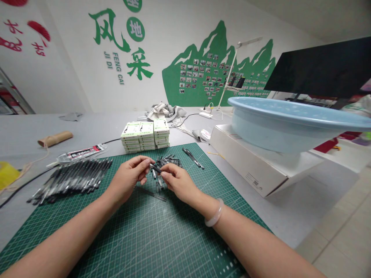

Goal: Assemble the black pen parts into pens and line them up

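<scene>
My left hand point(129, 175) and my right hand point(179, 181) meet above the green cutting mat point(174, 239). Between them is a short black pen part point(155, 168) with a pale end. My left fingertips pinch its left end, and my right thumb and fingers grip its right end. Just behind and below the hands lies a loose pile of pen parts point(171, 159), partly hidden by them. A thin dark pen piece point(153, 195) lies on the mat nearer to me. To the left, a row of several black pens point(75, 179) lies side by side.
Stacked small white-green boxes point(145, 137) stand behind the mat. Pens point(193, 158) lie at its back right. A white carton point(257, 166) bears a blue basin point(278, 131) on the right. A plastic packet point(82, 152), black cable point(26, 184) and brown tube point(55, 139) lie left.
</scene>
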`<state>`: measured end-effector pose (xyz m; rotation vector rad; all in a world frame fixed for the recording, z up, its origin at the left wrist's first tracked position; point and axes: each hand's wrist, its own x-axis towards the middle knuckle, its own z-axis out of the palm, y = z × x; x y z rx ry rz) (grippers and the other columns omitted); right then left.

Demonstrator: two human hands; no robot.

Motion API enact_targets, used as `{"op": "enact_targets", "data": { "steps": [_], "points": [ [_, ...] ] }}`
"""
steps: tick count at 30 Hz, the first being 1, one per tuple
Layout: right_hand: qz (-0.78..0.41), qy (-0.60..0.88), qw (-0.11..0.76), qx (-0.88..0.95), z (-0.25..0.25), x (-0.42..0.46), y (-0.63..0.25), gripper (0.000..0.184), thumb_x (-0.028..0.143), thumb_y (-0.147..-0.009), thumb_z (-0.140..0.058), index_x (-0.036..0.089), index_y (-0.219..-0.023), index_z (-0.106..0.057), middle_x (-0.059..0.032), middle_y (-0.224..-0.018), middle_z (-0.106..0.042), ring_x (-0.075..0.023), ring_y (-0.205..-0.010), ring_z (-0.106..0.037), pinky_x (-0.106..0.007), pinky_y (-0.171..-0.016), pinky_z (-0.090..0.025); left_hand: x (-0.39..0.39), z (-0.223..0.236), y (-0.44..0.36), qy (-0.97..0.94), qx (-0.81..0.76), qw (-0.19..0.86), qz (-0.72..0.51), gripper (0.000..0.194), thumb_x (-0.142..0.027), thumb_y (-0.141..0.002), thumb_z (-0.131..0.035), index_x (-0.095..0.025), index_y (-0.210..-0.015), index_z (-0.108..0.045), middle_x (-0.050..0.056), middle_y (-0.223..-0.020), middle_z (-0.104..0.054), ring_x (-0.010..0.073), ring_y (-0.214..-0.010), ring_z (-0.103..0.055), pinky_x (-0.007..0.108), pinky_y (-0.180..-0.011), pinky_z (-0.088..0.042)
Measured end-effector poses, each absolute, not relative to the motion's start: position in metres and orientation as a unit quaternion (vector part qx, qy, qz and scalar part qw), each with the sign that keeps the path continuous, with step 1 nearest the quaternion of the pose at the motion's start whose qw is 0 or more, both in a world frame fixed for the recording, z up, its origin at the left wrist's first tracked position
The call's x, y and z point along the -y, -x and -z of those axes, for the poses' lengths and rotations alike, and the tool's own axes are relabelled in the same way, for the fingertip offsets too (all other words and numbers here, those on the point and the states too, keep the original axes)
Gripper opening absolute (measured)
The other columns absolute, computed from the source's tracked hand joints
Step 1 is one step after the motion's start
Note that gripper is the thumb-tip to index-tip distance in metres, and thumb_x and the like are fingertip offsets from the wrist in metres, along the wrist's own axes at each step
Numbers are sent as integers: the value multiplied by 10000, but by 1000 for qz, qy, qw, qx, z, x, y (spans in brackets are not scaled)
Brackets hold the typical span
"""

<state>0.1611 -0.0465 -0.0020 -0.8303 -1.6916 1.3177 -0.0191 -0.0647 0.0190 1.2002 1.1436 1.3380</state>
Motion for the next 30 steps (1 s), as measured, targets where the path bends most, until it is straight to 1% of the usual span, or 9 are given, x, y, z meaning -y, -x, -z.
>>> {"op": "enact_targets", "data": {
  "steps": [3,7,11,14,17,21,24,27,30],
  "points": [
    [-500,335,422,677,3,47,-161,86,284,-848,-576,219,-825,-627,33,-659,-521,-125,-625,-472,-232,-572,-352,68,-19,12,-472,-460,485,-575,285,-409,-779,-721,-150,-893,-687,-47,-597,-469,61,-463,-370,176,-392,-304],
    [-499,342,432,669,3,48,-159,77,269,-832,-585,219,-793,-628,27,-671,-539,-137,-658,-487,-238,-590,-367,71,-22,5,-455,-464,484,-585,296,-409,-732,-753,-144,-839,-678,-45,-585,-478,61,-446,-367,187,-390,-301],
    [-520,344,431,653,2,50,-157,78,283,-828,-598,218,-789,-616,39,-624,-518,-124,-594,-473,-234,-553,-364,72,-23,4,-454,-461,491,-583,295,-409,-735,-752,-149,-852,-676,-49,-583,-479,57,-442,-359,181,-390,-311],
    [-550,336,414,643,-1,50,-158,79,291,-853,-571,220,-855,-604,60,-572,-486,-107,-487,-444,-231,-488,-344,70,-23,8,-450,-454,499,-585,296,-408,-749,-747,-149,-880,-686,-48,-591,-472,53,-452,-351,166,-387,-314],
    [-545,347,406,646,-2,46,-162,124,285,-829,-615,220,-934,-601,55,-625,-540,-106,-470,-478,-231,-461,-350,64,-23,17,-435,-464,494,-594,302,-408,-749,-750,-140,-878,-701,-40,-602,-475,44,-458,-349,141,-373,-287],
    [-428,386,401,712,-2,39,-170,26,237,-817,-648,211,-813,-648,18,-707,-626,-129,-611,-548,-244,-564,-396,56,-22,33,-412,-474,476,-615,308,-395,-717,-773,-124,-850,-714,-42,-602,-469,22,-437,-307,118,-348,-233],
    [-307,386,386,780,-2,34,-175,90,237,-850,-638,217,-785,-696,-9,-792,-693,-161,-740,-592,-280,-693,-408,53,-20,37,-397,-478,473,-624,306,-377,-690,-793,-113,-825,-716,-39,-599,-470,22,-441,-309,114,-342,-223],
    [-238,409,382,794,-2,24,-184,107,241,-865,-629,222,-812,-720,-29,-862,-722,-184,-814,-618,-296,-756,-407,54,-21,37,-389,-476,491,-617,348,-363,-695,-794,-120,-934,-721,-16,-645,-532,37,-470,-354,123,-360,-277],
    [-187,501,367,761,-1,7,-200,139,261,-882,-600,217,-832,-722,-41,-844,-726,-191,-794,-631,-290,-732,-407,55,-24,37,-382,-476,506,-609,422,-361,-713,-781,-138,-1061,-695,13,-719,-606,55,-504,-403,141,-395,-344]
  ]
}}
